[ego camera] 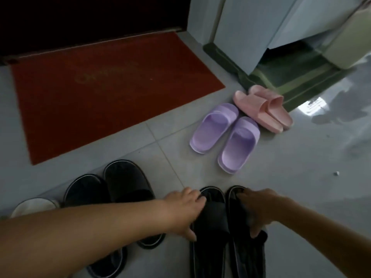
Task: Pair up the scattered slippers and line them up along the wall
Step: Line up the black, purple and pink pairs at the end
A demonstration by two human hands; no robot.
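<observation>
Two black slippers lie side by side at the bottom centre of the grey tile floor. My left hand grips the left black slipper at its strap. My right hand grips the right black slipper the same way. A second pair of black slippers sits to the left, partly under my left forearm. Beyond, a purple pair stands together, and a pink pair lies touching it at the far right.
A pale slipper shows at the left edge. A red doormat lies before a dark doorway. A green mat lies under a pale cabinet. A small white scrap is on the glossy floor.
</observation>
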